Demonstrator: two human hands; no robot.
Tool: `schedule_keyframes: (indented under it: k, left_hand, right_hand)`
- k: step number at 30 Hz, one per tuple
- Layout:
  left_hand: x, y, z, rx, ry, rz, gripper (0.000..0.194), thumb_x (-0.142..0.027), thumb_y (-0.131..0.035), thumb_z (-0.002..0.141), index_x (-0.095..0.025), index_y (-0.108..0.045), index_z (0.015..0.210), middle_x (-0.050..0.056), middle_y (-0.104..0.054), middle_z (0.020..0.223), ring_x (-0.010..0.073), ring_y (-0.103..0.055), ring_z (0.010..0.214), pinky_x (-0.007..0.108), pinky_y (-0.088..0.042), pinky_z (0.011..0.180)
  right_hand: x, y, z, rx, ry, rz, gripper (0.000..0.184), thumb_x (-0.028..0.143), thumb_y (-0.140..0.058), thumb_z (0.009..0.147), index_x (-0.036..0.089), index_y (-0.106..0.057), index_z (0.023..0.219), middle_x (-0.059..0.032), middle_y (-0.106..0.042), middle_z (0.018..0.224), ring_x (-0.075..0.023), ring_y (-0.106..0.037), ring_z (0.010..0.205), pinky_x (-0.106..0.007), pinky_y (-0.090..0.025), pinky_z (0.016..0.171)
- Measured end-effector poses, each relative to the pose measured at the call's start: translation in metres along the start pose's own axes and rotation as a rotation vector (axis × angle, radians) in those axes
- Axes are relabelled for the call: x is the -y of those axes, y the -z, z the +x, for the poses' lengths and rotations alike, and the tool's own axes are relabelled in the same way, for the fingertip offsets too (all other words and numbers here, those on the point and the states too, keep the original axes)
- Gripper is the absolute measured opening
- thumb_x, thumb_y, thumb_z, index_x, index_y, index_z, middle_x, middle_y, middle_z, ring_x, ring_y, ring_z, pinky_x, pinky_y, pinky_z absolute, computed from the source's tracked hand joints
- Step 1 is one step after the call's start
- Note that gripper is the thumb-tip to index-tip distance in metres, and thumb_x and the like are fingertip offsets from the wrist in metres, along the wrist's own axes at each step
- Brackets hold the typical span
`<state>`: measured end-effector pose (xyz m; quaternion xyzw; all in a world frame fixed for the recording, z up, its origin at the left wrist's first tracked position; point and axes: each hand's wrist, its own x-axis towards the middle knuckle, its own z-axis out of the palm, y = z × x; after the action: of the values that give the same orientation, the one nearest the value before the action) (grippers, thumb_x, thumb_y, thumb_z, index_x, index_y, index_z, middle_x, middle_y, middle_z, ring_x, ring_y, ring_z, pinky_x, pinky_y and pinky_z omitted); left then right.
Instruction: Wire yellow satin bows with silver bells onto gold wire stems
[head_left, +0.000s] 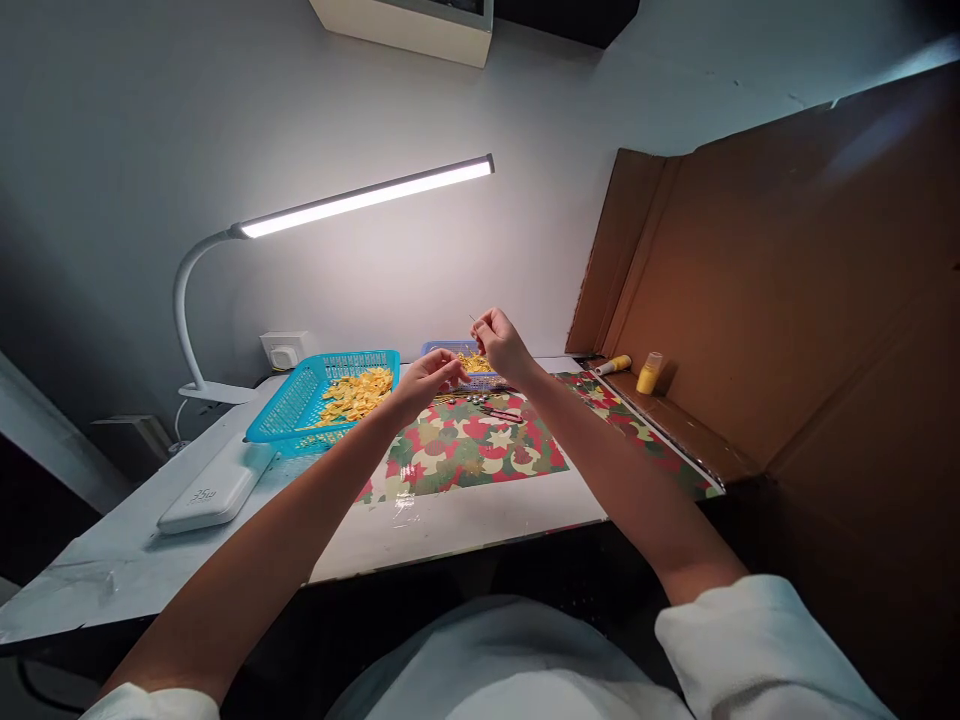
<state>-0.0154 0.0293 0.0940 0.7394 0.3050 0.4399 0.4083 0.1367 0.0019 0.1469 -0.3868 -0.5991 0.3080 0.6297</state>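
My right hand (501,348) is raised above the table's far side, its fingertips pinched on a thin needle-like piece (472,318) that sticks out to the upper left. Lower and just to the left, my left hand (431,376) has thumb and fingers pressed together; whatever lies between them is too small to make out. Behind the hands stands a small lilac basket (439,348) with yellow pieces (472,362), partly covered by them. A turquoise basket (289,415) to the left contains many flat yellow pieces (358,395). Below the hands lies a red-handled tool (501,414) beside small shiny bits (477,400).
A patterned mat (480,450) covers part of the white table (450,525). At left are a white power bank (217,487) and a lit lamp (367,196). Two yellow-and-white containers (649,374) sit at right by a tall cardboard sheet (795,260).
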Motion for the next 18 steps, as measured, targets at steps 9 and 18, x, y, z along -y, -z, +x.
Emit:
schedule_keyframes:
  k: [9,18]
  left_hand:
    - [0.034,-0.005,-0.026,0.127,0.188,-0.131,0.033,-0.035,-0.056,0.092,-0.015,-0.057,0.119,0.009,-0.062,0.114,0.02,-0.064,0.093,0.039,-0.056,0.079]
    - [0.047,0.008,-0.067,0.484,0.3,0.035,0.022,-0.031,-0.058,0.092,-0.014,-0.062,0.105,0.005,-0.066,0.097,0.0141,-0.064,0.077,0.031,-0.056,0.067]
  right_hand:
    - [0.003,0.009,0.005,0.003,0.014,-0.039,0.024,0.008,-0.045,0.085,0.022,-0.043,0.066,0.0048,-0.049,0.063,-0.0104,-0.041,0.055,-0.024,-0.035,0.056]
    - [0.013,0.012,0.005,0.042,-0.015,0.029,0.024,0.008,-0.045,0.086,0.021,-0.043,0.066,0.004,-0.05,0.062,-0.0102,-0.041,0.054,-0.024,-0.037,0.056]
